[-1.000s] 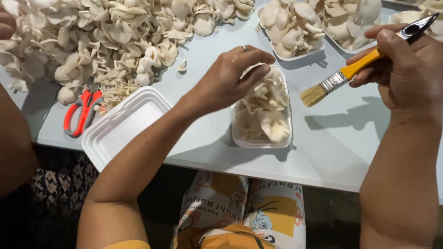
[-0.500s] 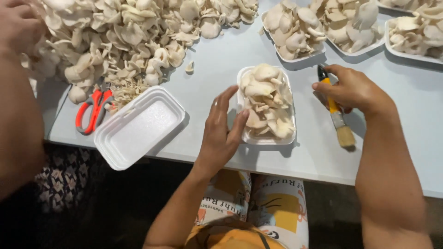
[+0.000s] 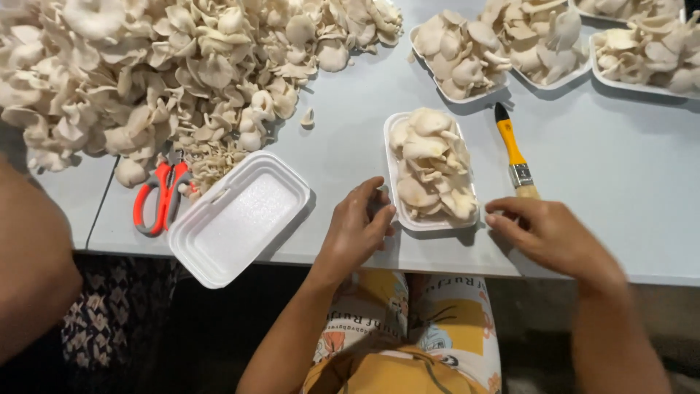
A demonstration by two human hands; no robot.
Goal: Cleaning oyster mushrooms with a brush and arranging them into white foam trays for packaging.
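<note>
Table [image 3: 598, 182] carries a big loose mushroom pile [image 3: 168, 73] far left, then an empty foam tray [image 3: 237, 219], then the filled mushroom tray [image 3: 432, 171] sitting dead between both hands, long axis running away from the person. Left hand [image 3: 357, 230] is nearer: fingers loosely curled, touching the tray's left rim, gripping nothing I can confirm. Right hand [image 3: 547, 233] is half-open and empty just off the right corner, fingertips beside the bristles of the yellow-handled brush [image 3: 514, 153].
</note>
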